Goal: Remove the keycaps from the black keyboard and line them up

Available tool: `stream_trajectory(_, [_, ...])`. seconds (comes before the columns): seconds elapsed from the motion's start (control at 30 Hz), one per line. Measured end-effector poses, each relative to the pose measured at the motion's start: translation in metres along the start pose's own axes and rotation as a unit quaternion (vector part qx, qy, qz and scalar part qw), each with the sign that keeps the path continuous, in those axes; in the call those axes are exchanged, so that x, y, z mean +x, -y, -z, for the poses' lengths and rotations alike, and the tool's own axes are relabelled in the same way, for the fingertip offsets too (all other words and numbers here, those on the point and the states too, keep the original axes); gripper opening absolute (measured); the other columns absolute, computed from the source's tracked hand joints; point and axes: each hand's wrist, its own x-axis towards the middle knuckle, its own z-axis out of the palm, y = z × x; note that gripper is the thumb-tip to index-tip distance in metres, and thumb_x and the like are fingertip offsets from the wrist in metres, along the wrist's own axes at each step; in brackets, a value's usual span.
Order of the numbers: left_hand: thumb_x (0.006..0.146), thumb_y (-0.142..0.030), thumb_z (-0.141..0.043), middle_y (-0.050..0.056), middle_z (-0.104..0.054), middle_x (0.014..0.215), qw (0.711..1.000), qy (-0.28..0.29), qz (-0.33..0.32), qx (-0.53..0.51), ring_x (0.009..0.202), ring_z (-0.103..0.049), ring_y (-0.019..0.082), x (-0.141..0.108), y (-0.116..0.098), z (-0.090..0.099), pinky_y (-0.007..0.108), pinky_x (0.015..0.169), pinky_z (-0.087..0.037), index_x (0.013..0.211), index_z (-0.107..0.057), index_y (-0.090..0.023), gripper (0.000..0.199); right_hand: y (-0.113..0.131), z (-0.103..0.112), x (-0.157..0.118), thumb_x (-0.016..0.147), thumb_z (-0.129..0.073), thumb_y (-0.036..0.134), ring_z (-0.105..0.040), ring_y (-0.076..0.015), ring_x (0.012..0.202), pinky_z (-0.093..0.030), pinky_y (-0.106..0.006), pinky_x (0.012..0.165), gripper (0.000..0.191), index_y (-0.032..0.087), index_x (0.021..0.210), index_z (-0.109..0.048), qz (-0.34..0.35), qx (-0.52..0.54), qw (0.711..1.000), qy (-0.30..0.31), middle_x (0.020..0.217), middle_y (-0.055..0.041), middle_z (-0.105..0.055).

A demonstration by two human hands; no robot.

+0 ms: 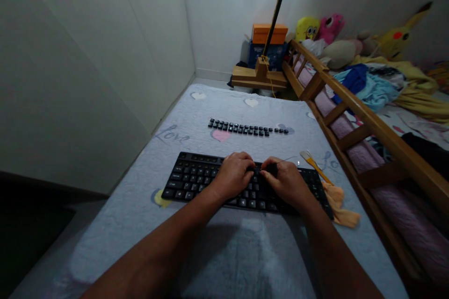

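Across the centre of the frame, a black keyboard [196,175] is lying flat on a patterned cover [140,224]. The left hand [234,173] is resting over its upper middle, fingers bent and bunched; whether they are clamping a key cannot be told. The right hand [286,180] is working just beside it, thumb and forefinger close together at a small dark object [271,167]; their grip on it is not showing clearly. Above centre, loose keys [235,129] are sitting in rows; right of centre, a brush [317,168] and an orange cloth [336,201] are lying near the keyboard's end. Handling: the keyboard is probably weighing little, its hard case staying stiff but possibly sliding on the soft cover; steady it by the outer edges. Keys are likely being light and smooth, with fragile mounts underneath; grasp each squarely by opposite sides.
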Motion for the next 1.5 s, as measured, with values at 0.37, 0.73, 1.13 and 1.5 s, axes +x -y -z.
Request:
stream_trajectory(0.37, [0.082,-0.018,-0.06,0.005,-0.066,0.105,1.0,-0.005,-0.006,0.0,0.103,-0.057,0.022,0.0,0.002,-0.001,0.037,0.094,-0.045,0.095,-0.07,-0.019,0.017,0.0,0.005,0.004,0.08,-0.06,0.019,-0.064,-0.0168,0.072,-0.044,-0.026,0.07,0.006,0.018,0.082,-0.065,-0.01,0.004,1.0,0.016,0.075,-0.0024,-0.069])
stream_trajectory(0.73, [0.082,-0.021,-0.06,0.005,-0.066,0.106,1.0,0.003,-0.005,-0.006,0.102,-0.057,0.022,-0.001,0.001,0.0,0.037,0.093,-0.045,0.097,-0.07,-0.019,0.018,-0.007,0.011,0.012,0.079,-0.059,0.024,-0.063,-0.0177,0.072,-0.044,-0.027,0.067,0.011,0.018,0.084,-0.066,-0.02,0.032,0.998,0.052,0.076,-0.0027,-0.069])
stream_trajectory(1.13, [0.082,-0.026,-0.065,0.003,-0.068,0.101,1.0,-0.011,0.006,-0.018,0.1,-0.059,0.021,0.001,-0.001,0.001,0.036,0.091,-0.045,0.093,-0.071,-0.021,0.014,0.008,0.007,0.001,0.081,-0.057,0.021,-0.062,-0.0166,0.072,-0.045,-0.027,0.07,0.007,0.019,0.081,-0.064,0.022,0.032,0.999,-0.011,0.076,-0.0017,-0.068])
stream_trajectory(1.5, [0.08,-0.024,-0.069,0.003,-0.07,0.099,0.995,-0.1,-0.012,-0.016,0.099,-0.06,0.021,-0.003,-0.003,-0.002,0.039,0.092,-0.042,0.089,-0.068,-0.02,0.01,0.007,0.0,-0.002,0.083,-0.047,0.016,-0.058,-0.0203,0.086,-0.045,-0.034,0.082,0.02,0.019,0.07,-0.062,0.057,0.054,0.988,-0.133,0.085,-0.0063,-0.063])
